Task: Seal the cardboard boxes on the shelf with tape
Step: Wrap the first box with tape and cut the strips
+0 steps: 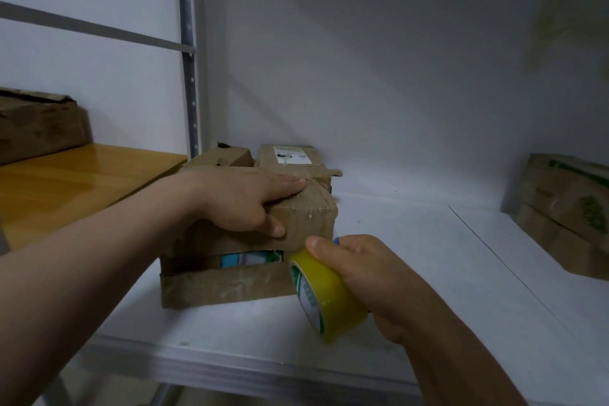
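1. Brown cardboard box (250, 260) sits on the white shelf (428, 273), near its front edge, in the head view.
2. The left hand (244, 198) lies flat on the box top. Its fingers are straight and its thumb points down the front side, pressing.
3. The right hand (356, 267) is curled round a yellow tape roll (324, 293). The roll touches the box's front right corner.
4. The roll is tilted, and its round flat side faces left.
5. The box front faces the person. A long gap there runs left to right and shows blue stuff inside.
6. I think taping is just starting, since no yellow tape crosses the gap. More boxes (566, 208) wait at the right. I cannot tell if they are sealed.
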`<action>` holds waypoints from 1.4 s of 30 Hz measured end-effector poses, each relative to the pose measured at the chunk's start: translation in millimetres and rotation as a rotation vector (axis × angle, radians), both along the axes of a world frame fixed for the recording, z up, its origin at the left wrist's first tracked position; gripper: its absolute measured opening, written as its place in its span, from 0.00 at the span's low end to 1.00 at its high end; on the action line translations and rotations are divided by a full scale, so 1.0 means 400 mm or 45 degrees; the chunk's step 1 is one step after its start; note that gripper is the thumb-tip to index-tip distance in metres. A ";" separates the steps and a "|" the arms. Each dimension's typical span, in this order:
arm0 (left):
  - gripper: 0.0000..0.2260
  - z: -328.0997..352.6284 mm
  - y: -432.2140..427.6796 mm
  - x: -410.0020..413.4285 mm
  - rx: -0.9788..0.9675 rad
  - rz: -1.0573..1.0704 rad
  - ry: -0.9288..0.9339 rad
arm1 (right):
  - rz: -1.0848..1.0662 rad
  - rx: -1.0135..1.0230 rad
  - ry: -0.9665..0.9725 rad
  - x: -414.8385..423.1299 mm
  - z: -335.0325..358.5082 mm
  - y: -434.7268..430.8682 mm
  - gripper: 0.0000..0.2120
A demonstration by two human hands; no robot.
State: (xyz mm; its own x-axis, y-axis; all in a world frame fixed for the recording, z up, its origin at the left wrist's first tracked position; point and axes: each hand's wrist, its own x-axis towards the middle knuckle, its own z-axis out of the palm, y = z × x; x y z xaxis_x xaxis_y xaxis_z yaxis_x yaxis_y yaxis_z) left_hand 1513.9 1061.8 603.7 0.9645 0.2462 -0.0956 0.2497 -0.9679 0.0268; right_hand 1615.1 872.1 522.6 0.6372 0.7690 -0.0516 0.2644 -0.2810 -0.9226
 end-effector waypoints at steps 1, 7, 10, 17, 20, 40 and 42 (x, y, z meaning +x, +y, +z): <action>0.37 0.001 0.003 0.001 -0.006 -0.007 0.000 | 0.007 -0.006 0.003 0.000 -0.002 0.004 0.35; 0.45 0.008 0.004 0.020 -0.070 0.045 0.031 | 0.019 -0.004 0.010 -0.016 -0.003 0.018 0.41; 0.47 -0.001 0.015 0.043 -0.057 0.062 0.045 | 0.030 -0.009 0.012 -0.020 -0.005 0.018 0.33; 0.40 0.002 -0.002 0.023 -0.044 0.046 0.002 | 0.092 -0.007 0.106 -0.039 -0.008 0.010 0.35; 0.37 0.003 -0.032 -0.004 0.062 -0.008 -0.066 | 0.112 -0.051 0.136 -0.030 0.029 0.003 0.29; 0.28 -0.034 -0.154 -0.089 -0.081 0.569 -0.595 | -0.411 -0.755 -0.989 0.150 -0.089 0.019 0.14; 0.27 -0.050 -0.155 -0.098 -0.527 0.619 -0.475 | -0.443 -0.762 -0.890 0.144 -0.058 0.000 0.15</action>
